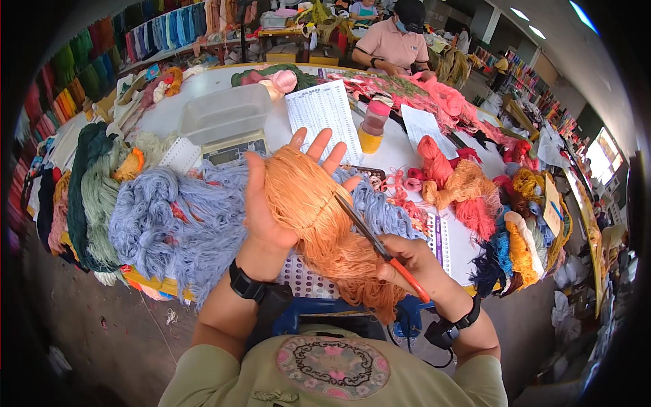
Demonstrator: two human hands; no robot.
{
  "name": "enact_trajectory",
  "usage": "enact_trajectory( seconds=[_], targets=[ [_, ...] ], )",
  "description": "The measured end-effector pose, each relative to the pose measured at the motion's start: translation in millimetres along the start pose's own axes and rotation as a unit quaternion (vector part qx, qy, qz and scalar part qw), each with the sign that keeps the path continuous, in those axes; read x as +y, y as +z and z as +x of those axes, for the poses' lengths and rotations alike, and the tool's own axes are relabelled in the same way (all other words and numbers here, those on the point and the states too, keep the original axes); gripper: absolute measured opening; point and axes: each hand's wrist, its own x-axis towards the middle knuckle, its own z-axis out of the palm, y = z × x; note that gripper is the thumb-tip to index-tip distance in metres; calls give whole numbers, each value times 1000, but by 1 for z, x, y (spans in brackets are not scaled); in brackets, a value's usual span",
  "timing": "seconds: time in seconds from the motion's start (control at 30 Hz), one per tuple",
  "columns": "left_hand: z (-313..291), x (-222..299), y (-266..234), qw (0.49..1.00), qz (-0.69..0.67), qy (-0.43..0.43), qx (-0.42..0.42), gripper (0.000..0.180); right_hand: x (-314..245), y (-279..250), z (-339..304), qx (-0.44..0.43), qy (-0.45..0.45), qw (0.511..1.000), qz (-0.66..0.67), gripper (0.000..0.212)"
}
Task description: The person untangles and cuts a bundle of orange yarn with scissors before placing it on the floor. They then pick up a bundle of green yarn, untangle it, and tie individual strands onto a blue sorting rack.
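Observation:
A thick orange yarn skein (319, 217) drapes over my left hand (268, 197), whose palm faces up with the fingers spread behind the strands. My right hand (407, 261) grips scissors with orange handles (380, 244); their blades point up-left into the orange strands near my left palm. The skein's loose lower end hangs down toward my lap. Both wrists wear black bands.
A pale blue yarn pile (176, 224) lies on the white table (393, 152) by green skeins (91, 190). A scale with a clear tub (227, 125), a printed sheet (325, 112), a pink-capped bottle (373, 125) and mixed skeins (475, 190) surround it. A person in a pink shirt (393, 44) sits opposite.

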Motion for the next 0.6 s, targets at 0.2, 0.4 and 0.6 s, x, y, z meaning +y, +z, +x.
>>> enact_trajectory(
  seconds=[0.2,0.4,0.6],
  targets=[
    [-3,-14,-9,998,12,-27,60,69,0,1,6,27,-14,1000,1,56],
    [-1,-25,-22,989,61,-32,129,62,-4,10,18,85,-60,994,-21,54],
    [-1,-38,-22,969,113,-53,214,63,-16,30,40,75,-85,975,-189,50]
  ],
)
